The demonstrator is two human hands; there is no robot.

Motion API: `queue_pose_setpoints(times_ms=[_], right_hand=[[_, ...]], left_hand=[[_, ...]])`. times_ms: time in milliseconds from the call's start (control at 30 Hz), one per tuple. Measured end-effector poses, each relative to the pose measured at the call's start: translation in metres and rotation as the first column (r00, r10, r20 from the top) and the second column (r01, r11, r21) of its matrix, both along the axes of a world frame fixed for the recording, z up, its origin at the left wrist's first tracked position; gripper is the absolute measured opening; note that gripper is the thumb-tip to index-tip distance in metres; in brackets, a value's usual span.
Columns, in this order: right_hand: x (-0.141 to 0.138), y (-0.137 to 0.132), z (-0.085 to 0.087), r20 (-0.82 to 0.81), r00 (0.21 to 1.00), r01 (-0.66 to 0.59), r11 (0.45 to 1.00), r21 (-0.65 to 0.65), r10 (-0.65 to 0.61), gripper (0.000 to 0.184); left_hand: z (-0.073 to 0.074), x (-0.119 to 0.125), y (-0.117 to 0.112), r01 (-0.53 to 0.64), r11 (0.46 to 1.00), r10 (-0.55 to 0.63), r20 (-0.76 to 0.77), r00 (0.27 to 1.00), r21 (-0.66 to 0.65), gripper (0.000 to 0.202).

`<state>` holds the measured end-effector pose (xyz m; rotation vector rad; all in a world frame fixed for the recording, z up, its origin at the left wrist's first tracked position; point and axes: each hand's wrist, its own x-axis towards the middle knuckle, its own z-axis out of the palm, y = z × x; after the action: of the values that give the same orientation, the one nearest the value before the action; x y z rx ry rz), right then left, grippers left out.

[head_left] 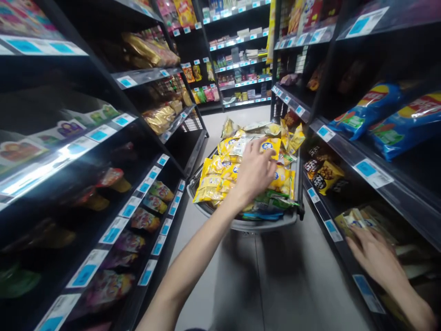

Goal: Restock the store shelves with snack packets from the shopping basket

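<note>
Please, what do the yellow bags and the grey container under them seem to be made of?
Yellow bags: probably thin plastic film, glossy, since they show creases and bright highlights.
Grey container: perhaps moulded plastic, smooth, judging by its rounded outline, though not certain.

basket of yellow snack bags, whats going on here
A person in a shop aisle has both hands busy with packaged snacks. The left hand is over the yellow bags piled in a gray basket, with a green bag below them. The right hand is at a pale bag on the lower right shelf. Whether either grip is closed on a bag is unclear.
</note>
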<state>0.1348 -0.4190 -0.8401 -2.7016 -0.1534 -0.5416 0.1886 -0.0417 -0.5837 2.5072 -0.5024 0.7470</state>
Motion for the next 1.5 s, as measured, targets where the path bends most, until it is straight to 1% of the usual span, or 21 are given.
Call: queue_pose_setpoints(times_ms=[67, 167, 233, 300, 433, 533, 600, 700, 733, 800, 900, 1000, 1033, 1067, 1100, 1200, 1267, 1333, 1400, 1467, 1500], right_hand=[[0.001, -0.003, -0.004, -0.056, 0.997, -0.055, 0.991, -0.118, 0.048, 0.063], [0.003, -0.004, -0.006, -0.11, 0.993, -0.057, 0.977, -0.207, 0.035, 0.072], [0.003, -0.003, -0.003, -0.106, 0.993, -0.078, 0.97, -0.23, 0.055, 0.073], [0.001, -0.002, 0.002, -0.077, 0.994, -0.093, 0.964, -0.247, 0.076, 0.07], [-0.006, 0.002, 0.013, 0.01, 0.997, -0.073, 0.966, -0.249, 0.078, 0.057], [-0.009, 0.01, 0.025, 0.102, 0.991, -0.068, 0.983, -0.173, 0.086, 0.045], [-0.011, 0.021, 0.04, 0.182, 0.978, -0.087, 0.994, -0.066, 0.098, 0.037], [-0.017, 0.047, 0.075, 0.251, 0.965, -0.117, 0.978, 0.173, 0.071, 0.024], [-0.02, 0.057, 0.089, 0.237, 0.97, -0.126, 0.952, 0.278, 0.059, 0.022], [-0.027, 0.076, 0.115, 0.167, 0.983, -0.151, 0.847, 0.509, 0.075, 0.027], [-0.035, 0.096, 0.144, 0.134, 0.969, -0.236, 0.619, 0.749, 0.208, 0.038], [-0.042, 0.102, 0.158, 0.169, 0.924, -0.297, 0.369, 0.88, 0.342, 0.058], [-0.045, 0.102, 0.159, 0.18, 0.919, -0.296, 0.312, 0.903, 0.351, 0.068], [-0.047, 0.101, 0.16, 0.184, 0.923, -0.286, 0.282, 0.916, 0.338, 0.076], [-0.049, 0.1, 0.16, 0.182, 0.935, -0.27, 0.281, 0.921, 0.303, 0.08], [-0.051, 0.09, 0.156, 0.161, 0.979, -0.196, 0.364, 0.911, 0.124, 0.066], [-0.051, 0.08, 0.152, 0.17, 0.985, -0.147, 0.455, 0.878, -0.008, 0.056], [-0.049, 0.069, 0.147, 0.211, 0.967, -0.086, 0.59, 0.802, -0.146, 0.048], [-0.047, 0.058, 0.141, 0.247, 0.956, -0.035, 0.772, 0.635, -0.159, 0.037], [-0.045, 0.049, 0.132, 0.229, 0.972, -0.13, 0.924, 0.36, 0.047, 0.024], [-0.043, 0.045, 0.126, 0.194, 0.966, -0.215, 0.95, 0.225, 0.172, 0.022]], left_hand=[[-0.011, 0.01, 0.014, -0.177, 0.968, 0.186, -0.034, 0.982, 0.176, 0.023], [-0.025, 0.013, 0.021, -0.248, 0.894, 0.316, -0.133, 0.939, 0.374, 0.031], [-0.031, 0.011, 0.022, -0.253, 0.87, 0.344, -0.152, 0.927, 0.423, 0.037], [-0.033, 0.011, 0.023, -0.279, 0.877, 0.344, -0.106, 0.933, 0.392, 0.036], [-0.024, 0.011, 0.031, -0.314, 0.939, 0.304, 0.093, 0.948, 0.138, 0.03], [-0.009, 0.004, 0.036, -0.21, 0.962, 0.254, 0.284, 0.925, -0.175, 0.018], [0.001, -0.004, 0.034, -0.094, 0.924, 0.229, 0.339, 0.912, -0.37, 0.012], [0.009, -0.017, 0.022, 0.035, 0.825, 0.159, 0.292, 0.943, -0.564, 0.007], [0.01, -0.021, 0.017, 0.068, 0.796, 0.12, 0.267, 0.956, -0.602, 0.008], [0.01, -0.027, 0.007, 0.128, 0.746, 0.03, 0.224, 0.974, -0.654, 0.009], [0.007, -0.034, -0.01, 0.182, 0.681, -0.091, 0.165, 0.982, -0.709, 0.01], [-0.003, -0.047, -0.032, 0.224, 0.62, -0.214, 0.112, 0.97, -0.752, 0.006], [-0.008, -0.053, -0.041, 0.245, 0.601, -0.272, 0.093, 0.958, -0.761, 0.004], [-0.013, -0.059, -0.051, 0.269, 0.582, -0.339, 0.071, 0.938, -0.767, 0.003], [-0.018, -0.065, -0.061, 0.29, 0.561, -0.411, 0.044, 0.911, -0.775, 0.004], [-0.035, -0.078, -0.094, 0.264, 0.474, -0.588, -0.079, 0.805, -0.84, 0.001], [-0.049, -0.078, -0.116, 0.112, 0.416, -0.632, -0.198, 0.75, -0.902, 0.007], [-0.067, -0.072, -0.138, -0.104, 0.412, -0.596, -0.354, 0.72, -0.905, 0.016], [-0.091, -0.064, -0.159, -0.276, 0.485, -0.504, -0.523, 0.687, -0.83, 0.02], [-0.12, -0.055, -0.179, -0.372, 0.6, -0.411, -0.672, 0.616, -0.708, 0.022], [-0.134, -0.051, -0.188, -0.382, 0.661, -0.384, -0.729, 0.567, -0.645, 0.025]])
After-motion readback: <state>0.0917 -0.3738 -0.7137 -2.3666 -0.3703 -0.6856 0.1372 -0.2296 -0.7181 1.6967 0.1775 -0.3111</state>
